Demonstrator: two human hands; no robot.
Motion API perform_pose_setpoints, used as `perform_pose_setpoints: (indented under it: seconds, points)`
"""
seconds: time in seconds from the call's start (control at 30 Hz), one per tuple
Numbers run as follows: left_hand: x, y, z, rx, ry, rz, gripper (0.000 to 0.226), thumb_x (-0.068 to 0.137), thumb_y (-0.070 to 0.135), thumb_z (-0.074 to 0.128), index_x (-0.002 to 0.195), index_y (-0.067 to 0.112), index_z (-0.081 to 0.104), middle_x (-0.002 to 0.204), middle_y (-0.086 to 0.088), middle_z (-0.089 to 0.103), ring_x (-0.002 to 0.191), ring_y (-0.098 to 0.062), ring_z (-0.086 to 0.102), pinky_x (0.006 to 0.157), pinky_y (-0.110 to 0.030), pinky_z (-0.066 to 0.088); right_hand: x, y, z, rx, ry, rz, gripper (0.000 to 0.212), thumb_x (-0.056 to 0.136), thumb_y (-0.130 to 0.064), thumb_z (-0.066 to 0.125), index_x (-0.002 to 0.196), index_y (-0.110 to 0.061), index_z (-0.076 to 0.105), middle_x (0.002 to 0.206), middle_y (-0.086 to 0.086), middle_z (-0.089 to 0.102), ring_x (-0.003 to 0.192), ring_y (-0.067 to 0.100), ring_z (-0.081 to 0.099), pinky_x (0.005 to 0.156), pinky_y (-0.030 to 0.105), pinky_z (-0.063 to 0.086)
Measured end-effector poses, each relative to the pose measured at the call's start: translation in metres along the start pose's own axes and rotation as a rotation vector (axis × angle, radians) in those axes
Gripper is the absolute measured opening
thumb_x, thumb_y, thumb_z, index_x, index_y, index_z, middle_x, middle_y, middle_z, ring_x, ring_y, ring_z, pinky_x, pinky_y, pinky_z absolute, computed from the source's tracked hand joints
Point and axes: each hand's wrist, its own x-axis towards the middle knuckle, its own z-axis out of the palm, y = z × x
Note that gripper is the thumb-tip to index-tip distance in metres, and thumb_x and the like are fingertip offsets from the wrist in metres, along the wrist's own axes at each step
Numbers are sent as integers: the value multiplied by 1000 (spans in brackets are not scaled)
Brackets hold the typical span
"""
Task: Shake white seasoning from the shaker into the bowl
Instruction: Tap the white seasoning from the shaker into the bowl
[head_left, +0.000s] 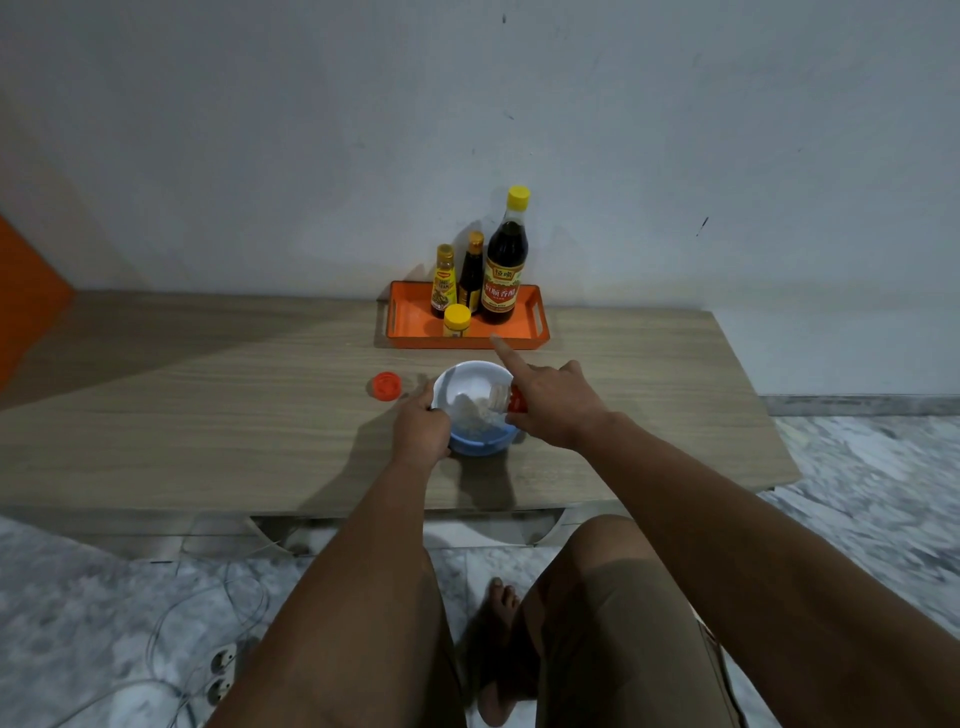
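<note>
Wooden table, shaker lying sideways — mouth toward bowl

Up at twelve o'clock an orange tray carries a tall dark yellow-capped bottle, two smaller bottles and a yellow-lidded jar, while at nine o'clock a red cap lies on the wooden table

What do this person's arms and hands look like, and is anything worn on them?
Both arms are bare from the hands back to the bottom edge of the picture: no sleeves show. The left hand and the right hand wear no gloves, and no watch, bracelet or ring can be seen on them. No markings show. The only clothing visible is khaki shorts over the knees, lower in the picture.
</note>
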Motion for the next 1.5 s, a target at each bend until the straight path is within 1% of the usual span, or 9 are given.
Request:
perform_pose_setpoints:
  seconds: [0.1,0.4,0.6,0.77,0.93,1.1,1.23,1.33,1.5]
  points:
    - [1,-1,0,-1,10,11,61,93,-1,40,140,31,61,138,-7,59,117,-38,59,76,-58,64,-2,3,0,-79,-39,-21,64,88,-43,67,144,-31,38,132,1,61,114,25,61,96,46,35]
    - [2,-2,0,-13,11,-4,65,90,-3,36,138,32,62,137,-7,60,118,-40,59,75,-58,64,-6,8,1,-53,-13,-16,88,88,-42,68,155,-33,11,140,2,59,115,28,61,95,48,34]
    - [1,-2,1,-33,17,1,69,88,-6,34,139,33,61,139,-6,57,118,-40,59,74,-59,64,-5,14,0,-117,-45,-31,59,89,-42,65,142,-30,40,130,-1,62,108,23,62,93,45,33]
    - [0,-2,0,-63,10,-1,68,88,-6,34,134,36,63,135,-6,60,119,-41,60,77,-60,63,-6,14,-1,-64,4,-14,88,90,-42,66,156,-31,10,137,-1,60,111,26,63,92,48,34]
    - [-2,-1,0,-54,8,-1,67,90,-5,34,138,33,61,139,-9,59,121,-41,59,79,-60,63,-7,15,-3,-76,26,-11,94,90,-42,66,158,-30,2,136,0,61,110,27,63,92,48,35]
    - [-3,1,-1,-53,4,-18,69,90,-7,32,142,29,59,143,-9,55,122,-42,58,80,-60,62,-9,15,-6,-168,-4,-7,57,92,-42,62,143,-29,40,126,-1,63,106,23,63,94,47,34]
    - [-5,3,0,-81,7,-6,66,91,-8,32,135,30,63,139,-11,58,122,-43,58,79,-63,62,-8,13,-4,-115,9,0,88,93,-46,62,158,-30,5,131,-1,63,108,26,63,93,48,36]
    - [-7,4,1,-79,10,-14,66,91,-8,33,136,30,62,139,-11,58,123,-43,58,77,-61,63,-9,12,-2,-130,25,-9,95,92,-47,63,157,-31,-3,132,-1,63,108,26,64,92,48,37]
    - [-7,4,-1,-41,11,-9,69,89,-8,33,141,29,60,142,-9,56,121,-42,58,78,-60,63,-8,12,-2,-150,-13,-22,62,91,-44,63,146,-31,37,128,-2,63,106,22,63,93,46,32]
